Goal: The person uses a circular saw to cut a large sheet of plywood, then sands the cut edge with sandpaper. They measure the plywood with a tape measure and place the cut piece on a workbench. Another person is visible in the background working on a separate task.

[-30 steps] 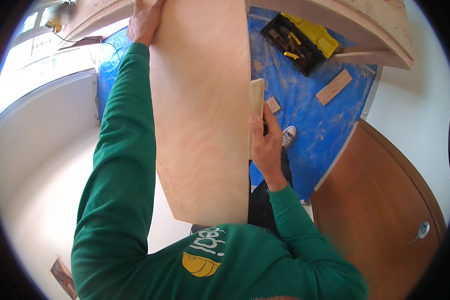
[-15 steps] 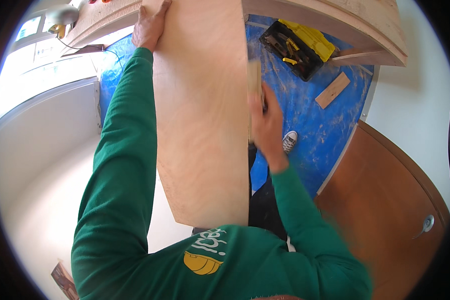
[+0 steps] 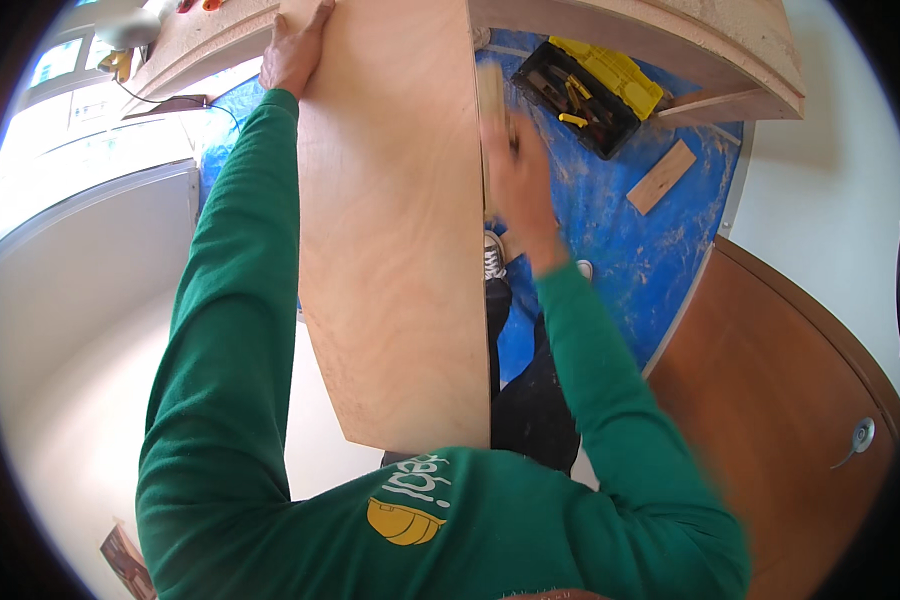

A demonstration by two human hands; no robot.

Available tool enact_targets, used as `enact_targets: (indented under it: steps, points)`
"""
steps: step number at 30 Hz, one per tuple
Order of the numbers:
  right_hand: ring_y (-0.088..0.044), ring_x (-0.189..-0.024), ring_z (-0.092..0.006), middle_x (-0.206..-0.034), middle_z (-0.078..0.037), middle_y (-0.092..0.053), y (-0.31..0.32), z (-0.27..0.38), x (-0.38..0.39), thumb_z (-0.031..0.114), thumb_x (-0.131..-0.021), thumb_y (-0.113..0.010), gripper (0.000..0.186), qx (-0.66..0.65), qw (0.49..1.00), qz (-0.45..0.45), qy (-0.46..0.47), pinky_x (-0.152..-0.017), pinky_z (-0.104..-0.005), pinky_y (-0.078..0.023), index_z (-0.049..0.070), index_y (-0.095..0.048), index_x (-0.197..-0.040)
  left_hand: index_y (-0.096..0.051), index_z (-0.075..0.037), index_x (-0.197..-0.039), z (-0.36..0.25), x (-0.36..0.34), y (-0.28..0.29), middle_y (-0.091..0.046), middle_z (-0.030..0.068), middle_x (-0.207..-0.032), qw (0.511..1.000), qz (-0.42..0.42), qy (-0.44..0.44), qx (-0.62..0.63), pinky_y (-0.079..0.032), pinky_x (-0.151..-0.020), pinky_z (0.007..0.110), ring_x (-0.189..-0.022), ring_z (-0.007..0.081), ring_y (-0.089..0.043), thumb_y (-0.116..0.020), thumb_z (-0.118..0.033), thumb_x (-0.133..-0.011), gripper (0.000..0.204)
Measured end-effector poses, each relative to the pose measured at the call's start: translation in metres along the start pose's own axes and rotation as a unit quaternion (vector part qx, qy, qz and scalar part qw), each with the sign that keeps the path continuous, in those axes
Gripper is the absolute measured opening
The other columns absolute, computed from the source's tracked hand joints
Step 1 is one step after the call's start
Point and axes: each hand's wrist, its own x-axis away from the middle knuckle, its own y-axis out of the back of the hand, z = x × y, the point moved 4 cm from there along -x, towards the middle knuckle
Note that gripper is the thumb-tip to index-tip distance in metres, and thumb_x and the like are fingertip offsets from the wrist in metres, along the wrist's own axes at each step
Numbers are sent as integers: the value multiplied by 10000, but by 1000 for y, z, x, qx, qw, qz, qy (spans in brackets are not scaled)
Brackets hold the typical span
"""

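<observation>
A long plywood board (image 3: 395, 230) stretches from the workbench toward my chest, its near left corner cut at a slant. My left hand (image 3: 292, 55) grips the board's left edge near the far end, the fingers curled over it. At the opposite edge, my right hand (image 3: 520, 175) is closed round a long, pale sanding block (image 3: 491, 95). The block's flat side lies along the board's right edge. Motion blurs the hand and block slightly, and the board partly hides the block.
Beyond the board spans a wooden workbench (image 3: 630, 25). Under it, an opened black and yellow toolbox (image 3: 610, 125) with tools rests on a dusty blue sheet (image 3: 610, 255), beside a wood offcut (image 3: 661, 177). A brown door (image 3: 760, 400) stands at right. A cable (image 3: 175, 99) hangs at left.
My right hand has slid the sanding block away from me along the board's right edge. My left hand keeps its hold. One shoe now shows beside the board.
</observation>
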Motion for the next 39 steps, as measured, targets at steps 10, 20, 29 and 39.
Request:
enact_targets:
  steps: [10,20,29,39]
  points:
    - [-642,-884,-234,-951,-142,-697,-33,-22,-127,431,-1058,-632,478,23,998,3,65,-812,-386,-519,-37,-665,-1147,-277,-20,-1669,0,9,1,-421,244,-1650,1000,-19,-14,16,-333,-1233,457,-1515,397,-435,-427,-1026,-750,1370]
    - [-611,-843,-187,-972,-121,-681,13,25,68,332,-1073,-636,379,-15,997,24,-71,-767,-362,-512,-32,-643,-1177,-267,-19,-1668,-13,20,9,-407,260,-1644,1000,0,20,19,-355,-1221,456,-1491,415,-455,-423,-975,-815,1291]
    - [-543,-758,-183,-850,-100,-633,-30,-17,-119,428,-1043,-643,456,32,999,16,-1,-695,-398,-475,-20,-613,-965,-272,-16,-1665,-15,20,14,-433,262,-1629,1000,7,-16,-12,-353,-1224,459,-1486,411,-466,-438,-959,-826,1272]
    - [-726,-863,-282,-946,-222,-721,-7,3,-27,385,-1036,-664,478,72,995,36,-66,-784,-414,-561,-73,-624,-1166,-286,28,-1644,-18,29,15,-442,286,-1617,999,21,39,30,-321,-1250,436,-1502,400,-444,-487,-903,-865,1230]
